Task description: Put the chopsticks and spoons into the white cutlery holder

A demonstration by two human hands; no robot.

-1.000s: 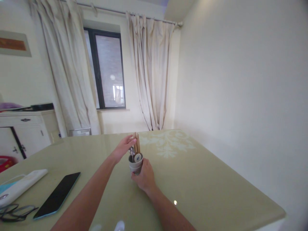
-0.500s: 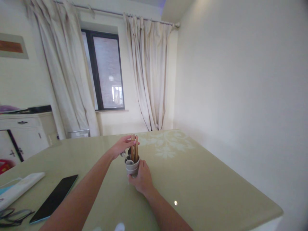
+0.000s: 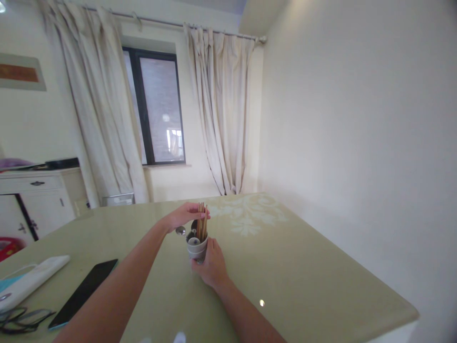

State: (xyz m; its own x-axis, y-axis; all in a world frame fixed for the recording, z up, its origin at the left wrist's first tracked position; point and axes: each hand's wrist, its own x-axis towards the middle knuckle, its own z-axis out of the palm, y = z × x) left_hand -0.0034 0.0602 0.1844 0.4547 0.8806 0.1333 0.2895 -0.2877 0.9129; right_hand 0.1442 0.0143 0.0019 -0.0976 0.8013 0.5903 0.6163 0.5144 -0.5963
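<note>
A pale grey cup (image 3: 196, 251) stands on the table, with wooden chopsticks (image 3: 202, 226) and several spoons sticking up out of it. My right hand (image 3: 212, 267) is wrapped around the cup's right side and lower front. Closed around the upper part of the chopsticks is my left hand (image 3: 185, 215), whose fingertips show on their far side. One metal spoon (image 3: 181, 230) leans out over the cup's left rim, below my left hand. A darker spoon (image 3: 194, 226) stands between it and the chopsticks. The lower ends of the utensils are hidden inside the cup.
On the left of the table (image 3: 321, 281) lie a dark tablet (image 3: 84, 290), a white power strip (image 3: 35, 281) and folded glasses (image 3: 24, 319). A wall (image 3: 357, 143) runs along the right side. A white cabinet (image 3: 46, 195) stands beyond, at left.
The chopsticks and my left hand have shifted slightly right, and the chopsticks tilt a little more that way. More of the left metal spoon shows. My right hand stays around the cup.
</note>
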